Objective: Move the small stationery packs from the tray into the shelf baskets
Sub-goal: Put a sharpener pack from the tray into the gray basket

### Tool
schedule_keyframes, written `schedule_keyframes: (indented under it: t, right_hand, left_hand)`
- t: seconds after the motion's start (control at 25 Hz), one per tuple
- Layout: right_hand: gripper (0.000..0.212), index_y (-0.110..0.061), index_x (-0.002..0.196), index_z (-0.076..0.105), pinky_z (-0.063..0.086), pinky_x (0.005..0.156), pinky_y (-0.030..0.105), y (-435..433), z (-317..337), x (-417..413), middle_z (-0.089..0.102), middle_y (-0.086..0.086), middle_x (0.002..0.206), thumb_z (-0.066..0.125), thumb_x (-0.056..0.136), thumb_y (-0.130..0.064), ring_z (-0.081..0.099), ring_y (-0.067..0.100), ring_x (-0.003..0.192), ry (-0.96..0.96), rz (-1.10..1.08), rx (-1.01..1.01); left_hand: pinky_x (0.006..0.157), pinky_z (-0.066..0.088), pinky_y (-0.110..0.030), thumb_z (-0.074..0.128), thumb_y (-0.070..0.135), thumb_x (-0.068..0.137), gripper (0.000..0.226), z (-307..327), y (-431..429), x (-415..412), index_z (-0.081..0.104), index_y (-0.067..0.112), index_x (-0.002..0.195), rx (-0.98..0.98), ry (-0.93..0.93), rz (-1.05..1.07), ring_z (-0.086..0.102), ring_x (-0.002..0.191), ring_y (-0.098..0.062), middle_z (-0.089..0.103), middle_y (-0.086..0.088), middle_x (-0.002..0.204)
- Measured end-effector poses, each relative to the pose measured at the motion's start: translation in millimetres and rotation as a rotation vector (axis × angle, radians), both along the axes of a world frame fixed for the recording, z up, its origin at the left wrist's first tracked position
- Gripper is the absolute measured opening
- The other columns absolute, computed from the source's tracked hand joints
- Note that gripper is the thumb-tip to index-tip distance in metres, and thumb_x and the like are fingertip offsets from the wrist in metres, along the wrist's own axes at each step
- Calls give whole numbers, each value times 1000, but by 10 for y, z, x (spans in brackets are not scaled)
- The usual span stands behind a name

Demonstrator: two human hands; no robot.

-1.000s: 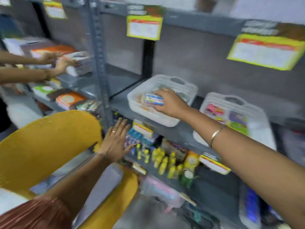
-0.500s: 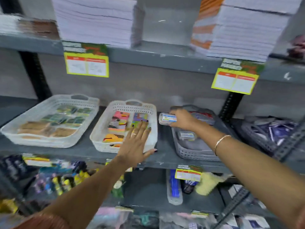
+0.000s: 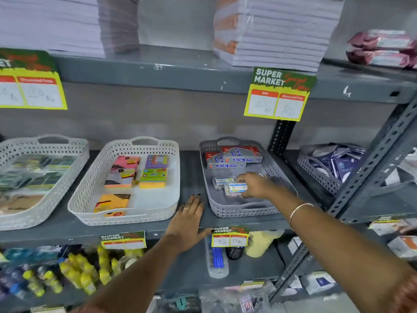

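Nearest the camera, on the front edge of the grey metal shelf (image 3: 194, 163), I see my left hand (image 3: 188, 219) lying flat, fingers spread wide, holding nothing, between the white perforated plastic basket (image 3: 126, 213) of coloured sticky-note pads and the grey perforated plastic basket (image 3: 243, 210). Further in, my right hand (image 3: 256, 185) reaches into the grey basket, fingers pinched on a small clear stationery pack with a white-and-blue label (image 3: 237, 188), which sits low over the basket floor beside another similar pack (image 3: 222, 181). Behind them, silver and red boxes (image 3: 233, 157) lie against the basket's back wall.
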State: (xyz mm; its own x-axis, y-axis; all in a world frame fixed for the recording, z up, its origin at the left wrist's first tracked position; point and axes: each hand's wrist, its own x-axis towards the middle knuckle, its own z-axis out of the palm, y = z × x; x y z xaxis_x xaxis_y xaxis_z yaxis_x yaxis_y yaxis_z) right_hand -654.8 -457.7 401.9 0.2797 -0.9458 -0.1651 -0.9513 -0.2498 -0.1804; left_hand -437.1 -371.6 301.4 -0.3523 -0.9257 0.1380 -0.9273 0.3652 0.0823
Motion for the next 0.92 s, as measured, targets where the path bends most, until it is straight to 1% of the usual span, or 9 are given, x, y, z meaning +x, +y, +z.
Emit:
schedule_keyframes:
  t: [0.12,0.28,0.52,0.64,0.76,0.8,0.92]
  right_hand:
    - [59,-3,128,50,41,104,34,-61,-142,30,53,16,136,75,75,-9,51,29,123,-3,40,63]
    - [54,-2,127,51,41,105,38,-135,-268,101,55,18,134,72,78,-8,51,30,122,39,78,94]
    - [50,-4,124,52,43,104,38,-181,-333,117,56,17,131,71,78,-9,53,31,119,46,93,112]
    - [46,-4,120,53,44,103,40,-179,-319,107,57,16,129,70,78,-9,53,31,119,50,143,124]
    - [45,-4,121,54,44,102,37,-157,-312,108,57,16,129,69,78,-8,53,30,119,30,157,130]
    - [45,-4,121,54,43,102,36,-149,-307,110,57,16,129,69,79,-7,53,30,118,29,155,128]
    - [49,-4,126,50,40,102,33,-117,-290,117,53,16,135,68,80,-7,51,29,122,31,141,137]
  left_hand:
    - [114,9,-41,10,71,76,95,-103,-54,38,17,9,147,31,-55,20,4,143,-23,11,-10,156]
    - [114,10,-41,0,71,70,101,-138,-66,49,20,9,147,14,-68,13,11,142,-26,16,-11,155]
    - [115,8,-39,-3,75,68,103,-151,-73,55,18,11,147,3,-64,18,9,142,-24,14,-9,156]
    - [115,6,-38,-10,82,63,112,-144,-70,49,16,12,147,-4,-59,20,8,142,-23,12,-8,156]
    - [115,5,-37,-12,83,64,113,-151,-76,47,14,13,148,-5,-81,16,6,142,-22,10,-7,157]
    - [115,4,-37,-9,82,66,109,-153,-75,47,13,13,148,-1,-91,18,5,142,-22,9,-7,157]
    - [115,2,-37,20,70,86,85,-131,-66,34,12,13,148,26,-108,35,3,142,-22,6,-7,157]
